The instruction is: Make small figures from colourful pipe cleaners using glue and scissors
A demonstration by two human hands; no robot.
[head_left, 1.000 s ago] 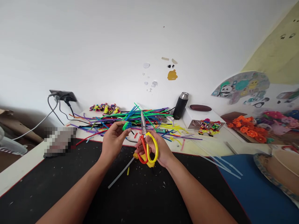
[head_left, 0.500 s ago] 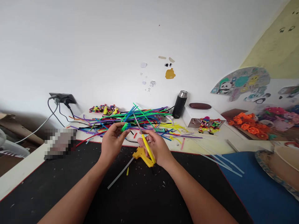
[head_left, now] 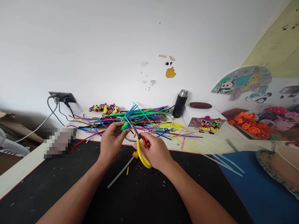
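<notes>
My left hand (head_left: 112, 141) pinches a small green and blue pipe-cleaner piece (head_left: 124, 126) between thumb and fingers, held above the black mat (head_left: 70, 186). My right hand (head_left: 155, 152) grips scissors (head_left: 140, 141) with yellow and red handles. Their metal blades point up and to the left, with the tips close to the green piece. A yellow glue gun (head_left: 135, 154) lies on the mat just under the scissors, mostly hidden by my right hand.
A heap of coloured pipe cleaners (head_left: 130, 119) covers the white table behind my hands. A black flask (head_left: 180, 104), a white box (head_left: 198, 115), small figures (head_left: 209, 123), orange flowers (head_left: 249, 126), a wall socket with cables (head_left: 62, 97), and a clear glue stick (head_left: 120, 174) are around.
The scissors have tilted from upright to pointing left, and their tips have moved towards the green piece. My right hand has shifted slightly left. The left hand has stayed nearly still.
</notes>
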